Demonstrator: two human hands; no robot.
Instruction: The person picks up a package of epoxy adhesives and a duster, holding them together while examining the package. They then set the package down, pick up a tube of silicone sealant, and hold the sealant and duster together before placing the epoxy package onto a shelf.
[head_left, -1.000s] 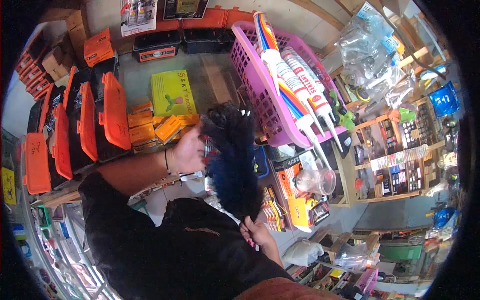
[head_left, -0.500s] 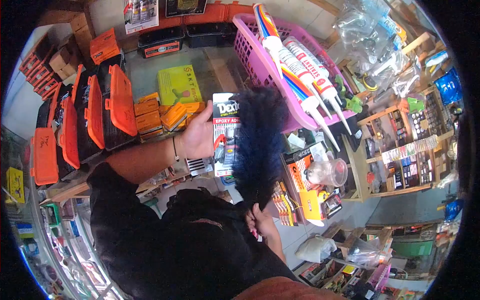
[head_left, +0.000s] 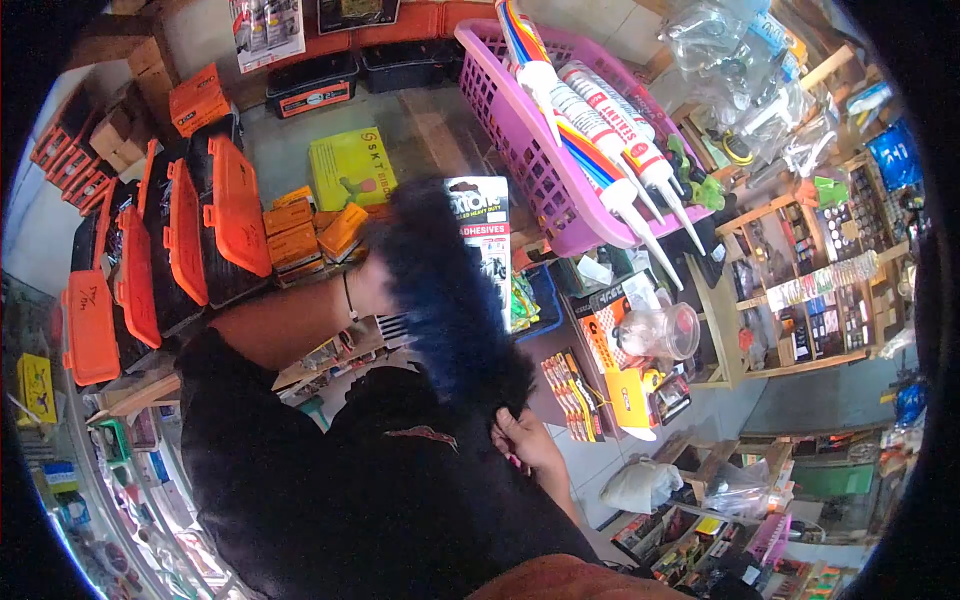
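My right hand [head_left: 525, 437] is closed around the handle of a dark, fluffy feather duster [head_left: 450, 290]. The duster's bristles lie across the front of a carded epoxy adhesive pack [head_left: 492, 235], covering its left part. My left hand [head_left: 373, 287] holds that pack up from the left side; its fingers are hidden behind the duster. Just left of that hand sit small orange boxes [head_left: 293, 240] and a yellow-green SKT box [head_left: 352, 170].
A pink basket [head_left: 500, 110] of sealant tubes [head_left: 610, 120] stands at upper right. Black cases with orange lids [head_left: 235, 205] line the left side. A clear plastic jar [head_left: 672, 332] and a yellow-orange box [head_left: 628, 398] are at right.
The duster has swept left across the pack, now covering its left part and my left fingers. More of the pack's right side shows. The view has shifted slightly.
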